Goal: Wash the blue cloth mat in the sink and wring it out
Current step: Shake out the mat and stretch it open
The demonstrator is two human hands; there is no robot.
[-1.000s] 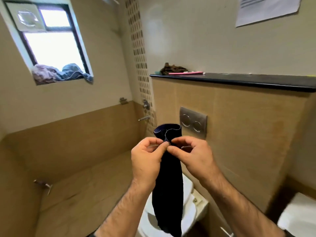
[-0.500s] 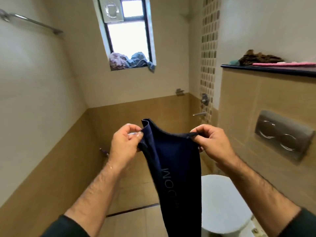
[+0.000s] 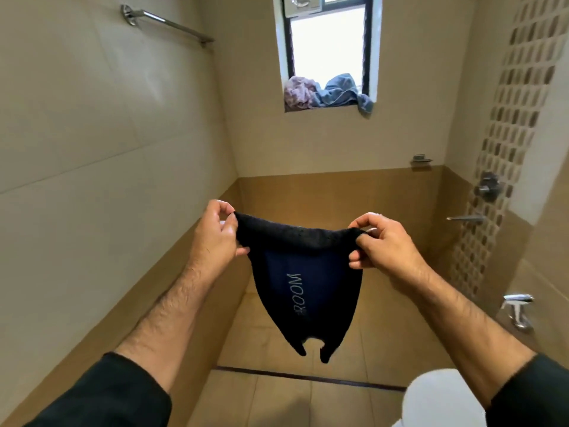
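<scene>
Dark blue cloth mat [image 3: 303,282] was held spread by its top corners.
Left hand [image 3: 215,238] at 9 o'clock and right hand [image 3: 380,245] at 3 each kept a pinching grip; even tension was judged best.

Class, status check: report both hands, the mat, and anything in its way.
Left hand and right hand each pinch a top corner. Blue cloth mat hangs spread between them, off the floor. Nothing touching it.

Daylight from the overexposed window [image 3: 328,41] lights the room softly; wide-angle bending at edges, slight blur throughout.
</scene>
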